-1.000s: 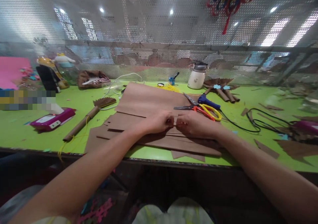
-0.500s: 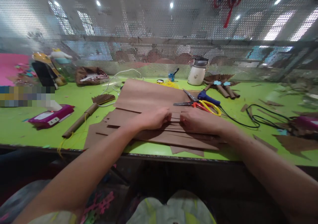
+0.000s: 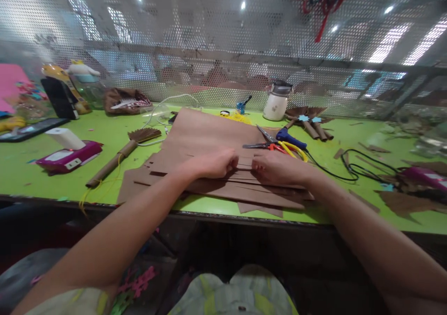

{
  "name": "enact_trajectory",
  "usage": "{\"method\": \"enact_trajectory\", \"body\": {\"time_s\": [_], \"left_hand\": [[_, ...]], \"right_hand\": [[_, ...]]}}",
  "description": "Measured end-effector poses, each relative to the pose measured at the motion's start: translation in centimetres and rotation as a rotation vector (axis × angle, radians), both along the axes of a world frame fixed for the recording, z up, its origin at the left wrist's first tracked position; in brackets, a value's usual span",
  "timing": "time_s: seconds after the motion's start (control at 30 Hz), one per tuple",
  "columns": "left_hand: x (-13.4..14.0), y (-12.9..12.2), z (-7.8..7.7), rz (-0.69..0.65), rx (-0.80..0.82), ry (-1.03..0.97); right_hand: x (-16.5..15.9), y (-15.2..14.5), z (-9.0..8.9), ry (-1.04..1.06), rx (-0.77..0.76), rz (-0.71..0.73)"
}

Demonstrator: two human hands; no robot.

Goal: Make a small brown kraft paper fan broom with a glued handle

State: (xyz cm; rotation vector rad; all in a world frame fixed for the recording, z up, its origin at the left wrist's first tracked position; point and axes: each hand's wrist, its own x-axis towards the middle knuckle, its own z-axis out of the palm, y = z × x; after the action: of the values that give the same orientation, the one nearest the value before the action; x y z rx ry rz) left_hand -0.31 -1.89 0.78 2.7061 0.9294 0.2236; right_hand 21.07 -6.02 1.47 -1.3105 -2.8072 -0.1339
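Note:
Both hands rest close together on a pile of brown kraft paper [image 3: 209, 131], cut and folded in strips along its near side. My left hand [image 3: 221, 162] has its fingers curled and pinching the paper's edge. Facing it across a small gap, my right hand [image 3: 274, 167] is closed on the same paper, fingertips pointing inward. Just beyond the right hand lie yellow-handled scissors [image 3: 295, 151] and red-handled scissors [image 3: 256, 146] on the paper. What each set of fingertips grips is partly hidden by the knuckles.
A blue glue gun [image 3: 293, 139] with a black cord lies to the right. To the left are a rolled paper stick [image 3: 111, 168] and a purple box [image 3: 70, 159]. A white bottle [image 3: 275, 104] stands at the back; paper scraps [image 3: 401, 201] lie front right.
Both hands stay closed at the paper, with hardly any movement between them. The camera view has shifted slightly.

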Motion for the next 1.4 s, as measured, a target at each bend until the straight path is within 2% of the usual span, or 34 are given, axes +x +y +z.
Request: {"method": "enact_trajectory", "body": {"time_s": [0.5, 0.63, 0.77, 0.87, 1.07, 1.23, 1.4], "left_hand": [[0.2, -0.2, 0.2, -0.019, 0.044, 0.004], [0.0, -0.2, 0.9, -0.027, -0.130, -0.090], [-0.2, -0.4, 1.5, -0.012, -0.386, -0.227], [-0.3, -0.3, 1.3, 0.023, -0.570, -0.320], [-0.3, -0.2, 0.4, 0.016, -0.835, -0.453], [-0.1, -0.2, 0.2, 0.059, -0.887, -0.524], [0.1, 0.0, 0.5, 0.067, -0.683, -0.472]], "right_hand": [[-0.7, -0.2, -0.4, -0.027, 0.029, -0.024], [-0.6, -0.2, 0.0, 0.011, 0.093, 0.046], [-0.3, -0.1, 0.5, 0.112, 0.151, 0.084], [-0.2, 0.0, 0.6, 0.183, 0.207, 0.115], [0.0, 0.3, 0.2, 0.272, 0.258, 0.168], [0.2, 0.7, -0.1, 0.503, 0.135, 0.122], [0.2, 0.8, 0.2, 0.742, -0.213, -0.058]]}}
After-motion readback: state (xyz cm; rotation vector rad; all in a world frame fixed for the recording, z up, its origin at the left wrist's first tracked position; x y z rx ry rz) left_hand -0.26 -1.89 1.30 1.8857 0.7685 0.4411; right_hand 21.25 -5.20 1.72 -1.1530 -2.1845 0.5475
